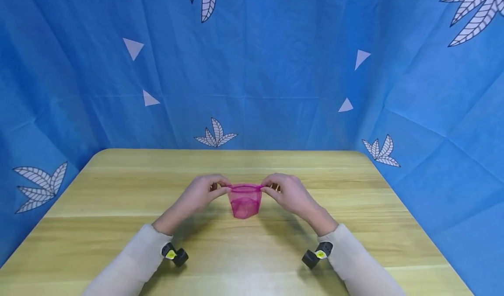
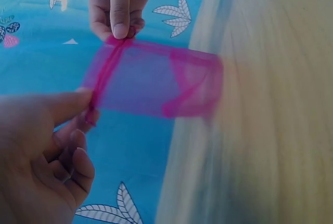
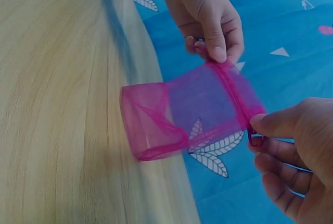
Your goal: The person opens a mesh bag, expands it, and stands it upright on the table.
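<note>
A small sheer pink drawstring pouch (image 1: 245, 202) hangs upright between both hands above the middle of the table, its gathered top band spread wide. My left hand (image 1: 204, 190) pinches one end of that band between thumb and forefinger. At the opposite end my right hand (image 1: 286, 192) pinches the band the same way. Through the mesh of the pouch (image 3: 151, 120), seen in the right wrist view, the table and cloth show. A loop of pink cord (image 3: 255, 137) pokes out beside the right fingertips. In the left wrist view the lower part of the pouch (image 2: 195, 86) looks doubled or folded.
The wooden table (image 1: 118, 243) has rounded far corners and stretches out all round the hands. Behind it and at both sides hangs a blue cloth (image 1: 275, 68) with white leaf and triangle prints. Each wrist wears a black camera (image 1: 180, 257) on a strap.
</note>
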A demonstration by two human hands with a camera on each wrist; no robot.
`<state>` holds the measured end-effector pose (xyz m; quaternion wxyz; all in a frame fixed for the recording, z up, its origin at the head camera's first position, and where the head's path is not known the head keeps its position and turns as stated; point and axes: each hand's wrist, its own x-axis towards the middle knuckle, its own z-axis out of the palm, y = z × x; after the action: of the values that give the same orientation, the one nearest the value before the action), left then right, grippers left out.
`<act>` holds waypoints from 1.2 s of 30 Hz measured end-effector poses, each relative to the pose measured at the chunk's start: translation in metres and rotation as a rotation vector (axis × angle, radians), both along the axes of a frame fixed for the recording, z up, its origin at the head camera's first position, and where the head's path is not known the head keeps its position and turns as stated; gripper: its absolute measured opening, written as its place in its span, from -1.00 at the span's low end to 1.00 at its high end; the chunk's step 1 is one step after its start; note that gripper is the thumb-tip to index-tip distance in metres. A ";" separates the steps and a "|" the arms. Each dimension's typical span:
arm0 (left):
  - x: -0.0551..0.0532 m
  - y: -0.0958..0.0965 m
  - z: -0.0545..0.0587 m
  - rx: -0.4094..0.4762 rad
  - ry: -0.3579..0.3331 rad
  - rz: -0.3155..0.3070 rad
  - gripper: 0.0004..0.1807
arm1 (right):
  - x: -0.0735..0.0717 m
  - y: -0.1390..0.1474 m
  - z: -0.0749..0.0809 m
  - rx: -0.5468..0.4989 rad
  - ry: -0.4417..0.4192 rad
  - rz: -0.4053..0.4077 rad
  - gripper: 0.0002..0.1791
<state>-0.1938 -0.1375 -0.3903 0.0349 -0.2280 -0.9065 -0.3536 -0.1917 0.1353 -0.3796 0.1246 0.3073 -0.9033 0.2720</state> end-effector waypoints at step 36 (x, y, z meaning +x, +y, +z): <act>-0.003 -0.041 -0.010 -0.123 0.075 -0.038 -0.44 | -0.003 0.034 0.000 0.063 -0.088 0.016 -0.44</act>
<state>-0.1971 -0.1784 -0.4003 0.0483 -0.2599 -0.9201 -0.2890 -0.1952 0.1693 -0.3799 0.0729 0.3059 -0.9137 0.2575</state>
